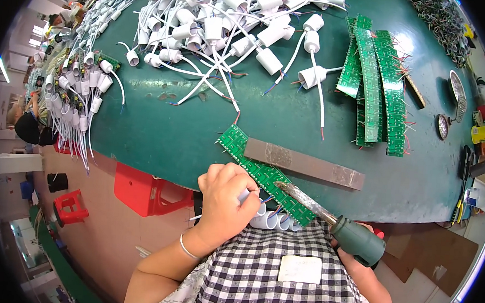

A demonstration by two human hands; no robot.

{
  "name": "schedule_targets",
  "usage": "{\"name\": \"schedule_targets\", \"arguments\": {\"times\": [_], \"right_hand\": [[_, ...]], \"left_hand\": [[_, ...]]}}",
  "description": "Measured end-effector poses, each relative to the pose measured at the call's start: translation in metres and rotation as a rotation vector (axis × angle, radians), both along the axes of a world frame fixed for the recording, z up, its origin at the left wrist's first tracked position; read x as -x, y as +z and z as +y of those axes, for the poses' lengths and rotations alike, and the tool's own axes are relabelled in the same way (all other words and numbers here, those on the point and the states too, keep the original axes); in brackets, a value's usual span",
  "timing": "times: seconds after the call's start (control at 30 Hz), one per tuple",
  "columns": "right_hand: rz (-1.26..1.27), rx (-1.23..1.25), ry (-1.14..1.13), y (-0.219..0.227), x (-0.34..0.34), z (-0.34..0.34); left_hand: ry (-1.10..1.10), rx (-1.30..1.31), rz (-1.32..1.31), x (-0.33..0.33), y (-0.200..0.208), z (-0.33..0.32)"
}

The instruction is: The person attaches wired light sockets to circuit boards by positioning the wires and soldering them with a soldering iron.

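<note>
A narrow green circuit-board strip (236, 144) lies slantwise near the table edge, partly under a brown-grey bar (313, 168). My left hand (223, 197) is closed around a white lamp socket (243, 196) beside the strip's near edge. Several white sockets (263, 220) line that edge, with blue and red wires at the board. My right hand (350, 262) grips a soldering iron (356, 240) by its dark green handle. Its metal tip reaches over the middle of the strip; whether it touches the board I cannot tell. The handle hides most of my right fingers.
White sockets with cables (211, 30) pile up at the back. Green board strips (369, 81) lie back right, near a stick (415, 91) and small metal dishes (443, 126). More sockets (79, 91) hang over the left edge. A red stool (145, 193) stands below; another person (30, 127) is far left.
</note>
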State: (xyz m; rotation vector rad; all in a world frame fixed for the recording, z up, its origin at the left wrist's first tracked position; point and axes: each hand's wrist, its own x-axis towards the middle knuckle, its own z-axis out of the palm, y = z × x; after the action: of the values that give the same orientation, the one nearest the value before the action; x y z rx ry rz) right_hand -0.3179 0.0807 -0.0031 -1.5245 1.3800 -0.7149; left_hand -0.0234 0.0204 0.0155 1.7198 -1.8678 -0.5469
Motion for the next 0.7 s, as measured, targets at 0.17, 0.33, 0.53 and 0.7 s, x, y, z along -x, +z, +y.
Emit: {"name": "schedule_targets", "arguments": {"times": [0.17, 0.33, 0.53, 0.7], "right_hand": [[0.145, 0.333, 0.181, 0.005, 0.001, -0.012], [0.194, 0.373, 0.226, 0.007, 0.000, -0.012], [0.211, 0.353, 0.270, 0.009, -0.003, -0.015], [0.173, 0.354, 0.266, 0.010, -0.005, -0.016]], "left_hand": [[0.013, -0.067, 0.003, 0.001, -0.004, -0.002], [0.011, -0.056, 0.014, 0.001, -0.006, -0.003], [0.020, -0.049, 0.023, 0.002, -0.007, -0.003], [0.029, -0.045, 0.013, 0.003, -0.008, -0.003]]}}
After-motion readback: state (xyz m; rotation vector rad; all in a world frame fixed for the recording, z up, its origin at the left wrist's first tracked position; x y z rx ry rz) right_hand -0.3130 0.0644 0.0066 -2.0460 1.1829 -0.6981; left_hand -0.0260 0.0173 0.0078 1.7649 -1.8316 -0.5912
